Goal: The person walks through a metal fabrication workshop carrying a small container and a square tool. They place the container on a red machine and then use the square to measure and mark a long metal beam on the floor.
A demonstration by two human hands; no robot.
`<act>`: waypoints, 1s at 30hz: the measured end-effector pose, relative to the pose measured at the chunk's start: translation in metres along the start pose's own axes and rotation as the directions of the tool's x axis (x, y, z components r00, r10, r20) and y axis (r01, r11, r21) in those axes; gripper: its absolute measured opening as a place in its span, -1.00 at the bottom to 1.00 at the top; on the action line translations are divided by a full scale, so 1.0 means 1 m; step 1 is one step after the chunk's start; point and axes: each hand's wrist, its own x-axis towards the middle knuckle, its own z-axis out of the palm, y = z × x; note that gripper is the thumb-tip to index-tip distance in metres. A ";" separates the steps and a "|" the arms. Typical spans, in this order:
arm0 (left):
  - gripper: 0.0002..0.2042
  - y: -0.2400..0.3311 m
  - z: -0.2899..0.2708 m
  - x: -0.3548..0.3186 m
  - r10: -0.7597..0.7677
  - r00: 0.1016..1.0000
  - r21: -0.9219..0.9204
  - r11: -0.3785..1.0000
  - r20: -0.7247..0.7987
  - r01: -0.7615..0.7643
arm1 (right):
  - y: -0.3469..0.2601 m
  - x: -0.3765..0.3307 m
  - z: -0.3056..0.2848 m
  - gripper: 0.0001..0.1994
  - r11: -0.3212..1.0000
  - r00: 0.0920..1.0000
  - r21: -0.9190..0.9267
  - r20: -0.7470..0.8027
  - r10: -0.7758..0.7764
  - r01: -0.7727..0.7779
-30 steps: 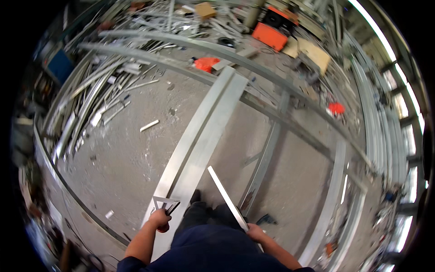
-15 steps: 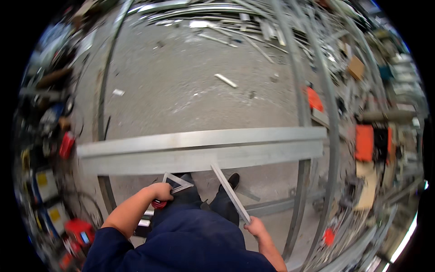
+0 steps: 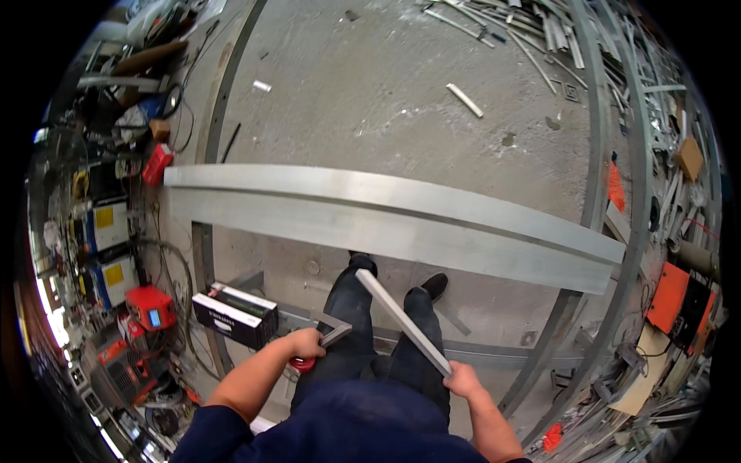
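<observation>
My left hand [image 3: 307, 344] is closed on an L-shaped metal square [image 3: 336, 332] above my left thigh. A red rounded thing [image 3: 302, 364], perhaps a tape measure, shows under the same hand. In my right hand [image 3: 461, 379] I grip one end of a straight, light grey metal bar [image 3: 405, 320]. Its far end points forward and left, above my legs, short of the sheet-metal profiles. Two long silver profiles, a farther one [image 3: 370, 185] and a nearer one [image 3: 401, 232], lie side by side across the steel rails in front of me.
Steel rails run away from me at left [image 3: 221, 96] and right [image 3: 598, 116]. A black and white box [image 3: 235, 315] sits left of my legs. Red equipment [image 3: 153, 307] stands at far left, an orange case [image 3: 668, 297] at right. Metal offcuts [image 3: 552, 35] lie heaped at the far right.
My view has turned, so the profiles now slope down to the right. Both hands sit lower relative to the profiles, and the square and bar are farther from them. Both grips stay closed.
</observation>
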 end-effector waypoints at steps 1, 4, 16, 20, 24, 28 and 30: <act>-0.64 0.002 -0.004 -0.011 0.010 0.999 -0.075 0.997 0.037 -0.008 | -0.006 -0.004 -0.010 -0.72 0.998 0.997 0.062 0.077 0.023 -0.028; -0.68 -0.022 0.000 -0.031 0.213 0.947 -0.084 0.977 0.242 -0.198 | -0.002 -0.015 -0.023 -0.69 0.961 0.845 0.259 0.531 -0.063 -0.091; -0.68 -0.073 0.038 0.044 0.133 0.963 0.040 0.991 -0.234 -0.127 | -0.011 0.104 0.000 -0.71 0.995 0.802 0.057 0.597 0.036 -0.087; -0.70 -0.086 0.059 0.090 0.143 0.937 0.111 0.987 -0.318 -0.113 | 0.012 0.149 0.012 -0.73 1.000 0.845 0.015 0.534 -0.030 0.026; -0.69 -0.103 0.089 0.140 0.178 0.888 0.216 0.972 -0.424 -0.092 | 0.044 0.178 0.048 -0.70 0.990 0.894 -0.053 0.437 -0.095 0.131; -0.72 -0.101 0.137 0.155 0.197 0.769 0.255 0.966 -0.608 -0.046 | 0.069 0.168 0.079 -0.61 0.901 0.924 -0.244 0.237 -0.302 0.357; -0.71 -0.107 0.152 0.158 0.258 0.623 0.263 0.961 -0.739 -0.086 | 0.055 0.161 0.077 -0.59 0.903 0.921 -0.192 0.146 -0.362 0.385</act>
